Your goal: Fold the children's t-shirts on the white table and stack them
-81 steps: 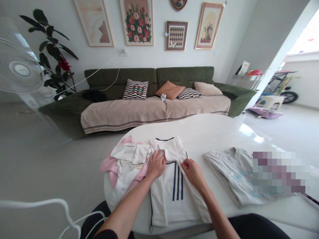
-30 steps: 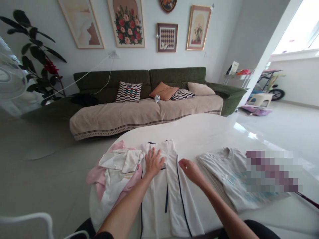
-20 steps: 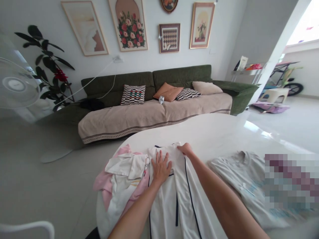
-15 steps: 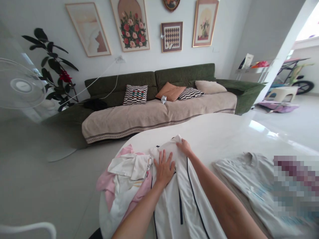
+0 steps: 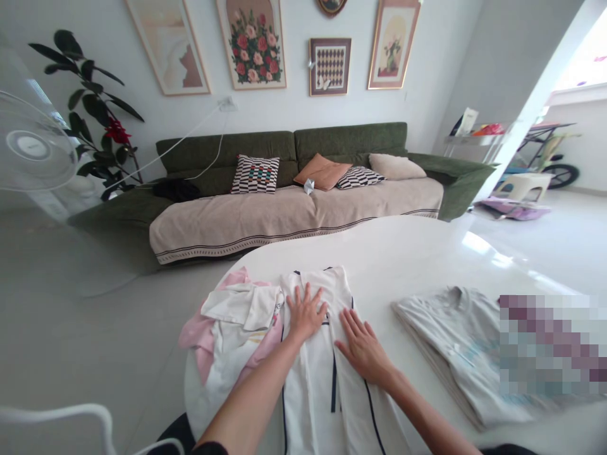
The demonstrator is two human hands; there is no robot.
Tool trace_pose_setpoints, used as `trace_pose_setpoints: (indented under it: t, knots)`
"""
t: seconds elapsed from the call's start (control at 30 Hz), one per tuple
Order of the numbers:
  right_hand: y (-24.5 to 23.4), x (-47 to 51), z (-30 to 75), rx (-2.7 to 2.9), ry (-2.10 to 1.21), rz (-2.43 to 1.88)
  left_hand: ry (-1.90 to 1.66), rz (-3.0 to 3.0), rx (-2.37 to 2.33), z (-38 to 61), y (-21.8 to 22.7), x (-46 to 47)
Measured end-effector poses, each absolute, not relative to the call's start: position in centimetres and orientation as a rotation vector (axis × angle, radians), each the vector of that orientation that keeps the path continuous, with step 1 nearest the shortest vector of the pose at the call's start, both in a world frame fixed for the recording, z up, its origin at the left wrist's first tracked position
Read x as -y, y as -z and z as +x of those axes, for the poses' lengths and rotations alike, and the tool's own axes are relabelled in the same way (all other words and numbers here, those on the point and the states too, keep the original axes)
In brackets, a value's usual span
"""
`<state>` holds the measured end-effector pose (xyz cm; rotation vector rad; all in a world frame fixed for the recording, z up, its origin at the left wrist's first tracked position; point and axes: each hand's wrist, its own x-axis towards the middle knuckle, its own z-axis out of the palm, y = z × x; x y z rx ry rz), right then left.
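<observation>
White trousers with dark side piping (image 5: 318, 385) lie lengthwise on the white table (image 5: 379, 253), waistband away from me, a dark drawstring down the middle. My left hand (image 5: 306, 314) rests flat near the waistband with its fingers spread. Lower down, my right hand (image 5: 364, 347) lies flat along the right side of the garment, fingers stretched out. Neither hand grips anything. Touching the trousers' left edge is a loose heap of pink and white clothing (image 5: 241, 309). Farther right sits a stack of grey shirts (image 5: 455, 328), partly covered by a blurred patch.
Beyond the table stands a green sofa (image 5: 351, 142) with a beige cover and several cushions. A fan (image 5: 31, 145) and a plant (image 5: 97, 107) are at the left. A white chair frame (image 5: 61, 414) shows at lower left. A white stool (image 5: 524, 186) is at far right.
My right hand has let go of the waistband's far right corner and moved down onto the right leg, now flat. The waistband lies flatter. My left hand stays near the waistband.
</observation>
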<state>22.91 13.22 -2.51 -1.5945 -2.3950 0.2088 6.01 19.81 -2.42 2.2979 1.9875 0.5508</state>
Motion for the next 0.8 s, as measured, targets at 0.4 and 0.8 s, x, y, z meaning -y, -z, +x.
trace_pose_setpoints:
  t: [0.4, 0.8]
  knots:
    - [1.4, -1.1, 26.4, 2.419, -0.390, -1.828, -0.304, 2.129, -1.860, 6.0, -0.9, -19.8]
    - [1.1, 0.4, 26.8, 2.328, -0.446, -1.572, -0.557, 2.200, -1.767, 5.6, -1.9, 1.0]
